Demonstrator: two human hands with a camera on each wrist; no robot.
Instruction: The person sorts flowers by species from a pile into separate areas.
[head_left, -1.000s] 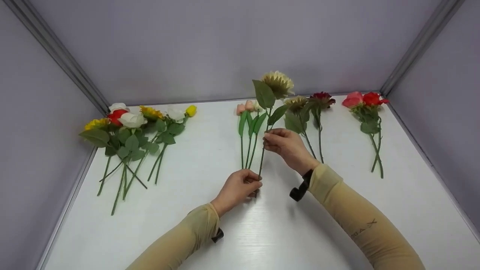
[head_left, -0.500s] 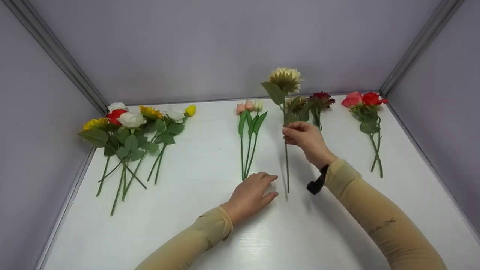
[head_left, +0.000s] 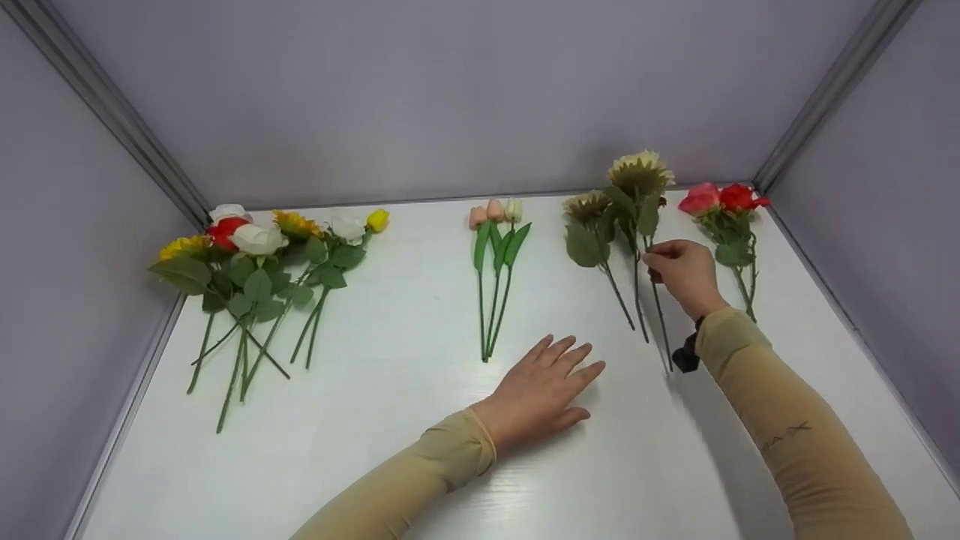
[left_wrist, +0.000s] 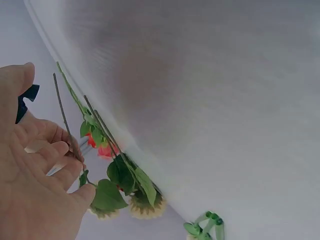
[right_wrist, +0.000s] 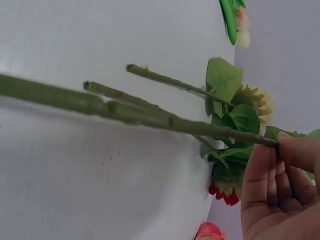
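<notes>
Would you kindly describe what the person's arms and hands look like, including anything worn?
The person wears tan, wrinkled fabric sleeves; the right one bears small dark lettering and has a black device at its wrist end. The left hand and right hand are bare.

white tabletop [head_left: 390, 390], smooth, faint grain lines, soft glare patch [head_left: 510, 480] near centre front. boxed in on three sides: plain grey-lilac back wall panel [head_left: 420, 90], left wall panel [head_left: 67, 247], right wall panel [head_left: 885, 210]. grey metal-look corner post [head_left: 121, 112] at back left, matching upright [head_left: 836, 90] at back right. back tabletop edge runs along the back panel. lighting soft, shadows diffuse; tabletop looks greyer in both wrist views.
</notes>
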